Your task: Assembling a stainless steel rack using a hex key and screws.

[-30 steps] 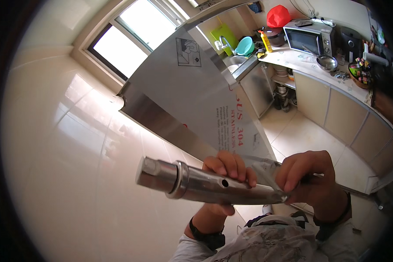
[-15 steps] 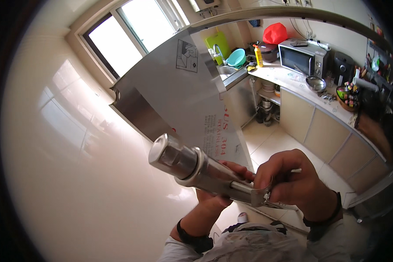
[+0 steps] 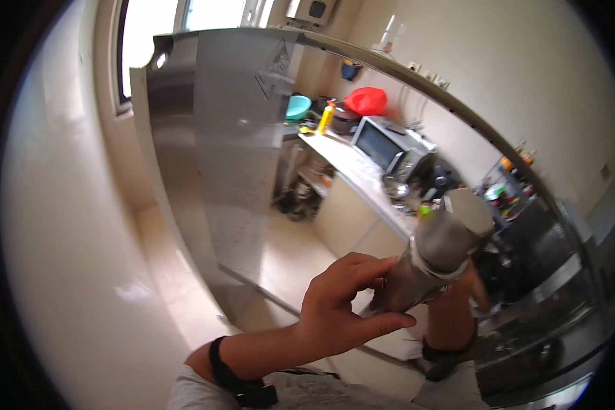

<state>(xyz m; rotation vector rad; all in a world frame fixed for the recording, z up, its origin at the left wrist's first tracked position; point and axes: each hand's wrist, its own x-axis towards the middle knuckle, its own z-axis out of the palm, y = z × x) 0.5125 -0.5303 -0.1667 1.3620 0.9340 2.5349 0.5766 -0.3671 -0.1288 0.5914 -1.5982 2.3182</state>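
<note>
A thick stainless steel cylinder (image 3: 441,242) with a flat-sided cap and a collar leans up and to the right in front of me. My left hand (image 3: 342,301) is closed around its left side, with the fingers above and the thumb stretched along below. Behind the cylinder's right side is my right hand (image 3: 473,285); its fingers are mostly hidden and blurred. The cylinder's lower end is also out of sight behind my hands.
A large steel panel (image 3: 236,157) stands at the left, and a long metal rail (image 3: 417,85) runs across the top. Beyond is a counter (image 3: 342,154) with a microwave (image 3: 383,147), a yellow bottle (image 3: 326,117) and a red bag (image 3: 367,101). A pale wall (image 3: 61,239) borders the left.
The cylinder has swung right, its capped end now pointing up and right instead of up and left. My left hand has come round onto its near left side; my right hand went behind it. The view turned right.
</note>
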